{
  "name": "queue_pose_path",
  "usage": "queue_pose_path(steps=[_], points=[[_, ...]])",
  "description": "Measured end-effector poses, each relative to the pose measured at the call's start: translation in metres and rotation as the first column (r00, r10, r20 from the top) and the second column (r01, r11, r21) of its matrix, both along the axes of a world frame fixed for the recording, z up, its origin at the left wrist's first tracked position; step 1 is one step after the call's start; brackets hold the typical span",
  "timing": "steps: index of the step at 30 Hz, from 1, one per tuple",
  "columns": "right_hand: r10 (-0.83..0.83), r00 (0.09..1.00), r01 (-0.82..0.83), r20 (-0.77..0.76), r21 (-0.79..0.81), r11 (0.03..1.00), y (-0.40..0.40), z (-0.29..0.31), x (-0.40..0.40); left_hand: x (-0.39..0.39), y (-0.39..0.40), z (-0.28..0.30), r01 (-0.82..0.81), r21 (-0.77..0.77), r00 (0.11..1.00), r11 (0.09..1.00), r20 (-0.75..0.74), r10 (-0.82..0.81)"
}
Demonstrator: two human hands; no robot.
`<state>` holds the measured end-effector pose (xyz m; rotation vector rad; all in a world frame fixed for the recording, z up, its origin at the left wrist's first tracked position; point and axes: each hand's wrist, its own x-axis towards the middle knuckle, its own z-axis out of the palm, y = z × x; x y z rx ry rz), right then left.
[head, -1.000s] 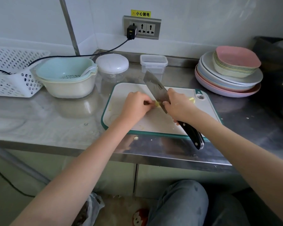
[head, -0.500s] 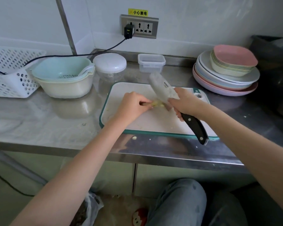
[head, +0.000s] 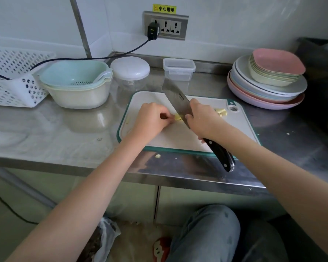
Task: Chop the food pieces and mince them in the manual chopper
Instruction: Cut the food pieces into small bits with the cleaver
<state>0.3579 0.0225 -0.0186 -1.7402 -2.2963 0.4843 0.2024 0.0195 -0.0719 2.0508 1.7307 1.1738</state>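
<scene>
On the white cutting board (head: pixel 178 137) with a green rim, my left hand (head: pixel 151 120) pinches a pale yellow food piece (head: pixel 178 117) with curled fingers. My right hand (head: pixel 203 120) grips the cleaver (head: pixel 175 100) where the blade meets its black handle. The blade edge rests on the food piece, right beside my left fingertips. Several cut yellow pieces (head: pixel 221 111) lie on the board behind my right hand. The manual chopper (head: pixel 130 71), a clear bowl under a white lid, stands behind the board's far left corner.
Stacked colander bowls (head: pixel 78 84) and a white perforated basket (head: pixel 13 80) stand at left. A small lidded plastic box (head: pixel 179 69) is behind the board. Stacked plates and bowls (head: pixel 269 80) sit at right. One stray food bit (head: pixel 158 156) lies near the counter's front edge.
The cleaver was lifted and tilted half a second ago; now its edge is back down on the food piece next to my left fingers. My left hand has stayed on the food.
</scene>
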Motion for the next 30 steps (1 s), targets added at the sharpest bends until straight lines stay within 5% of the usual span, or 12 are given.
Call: queue_pose_path(steps=[6,11,14,18,23,30], points=[[0.020,0.995,-0.022,0.100,0.019,1.000,0.004,-0.005,-0.008,0.002,0.000,-0.002,-0.009,0.022,1.000,1.000,0.019,0.009],[-0.125,0.945,0.080,-0.302,-0.156,0.985,0.004,-0.013,0.018,0.000,0.001,-0.003,0.021,0.027,1.000,0.999,0.011,-0.021],[-0.173,0.907,0.124,-0.385,-0.149,0.981,-0.005,-0.007,0.024,-0.004,0.001,-0.001,0.052,-0.097,0.970,0.994,0.242,-0.027],[-0.123,0.951,0.111,-0.282,-0.059,0.992,-0.013,0.013,0.024,-0.011,-0.001,0.003,0.103,-0.178,0.895,0.979,0.446,-0.013],[-0.026,0.988,0.024,-0.155,-0.019,1.000,-0.017,0.010,0.007,-0.004,-0.005,0.001,0.005,-0.144,0.978,0.990,0.209,0.025],[0.007,0.994,-0.013,0.105,0.055,0.998,-0.021,-0.002,-0.014,-0.005,-0.003,0.001,-0.022,-0.106,0.988,0.994,0.150,0.038]])
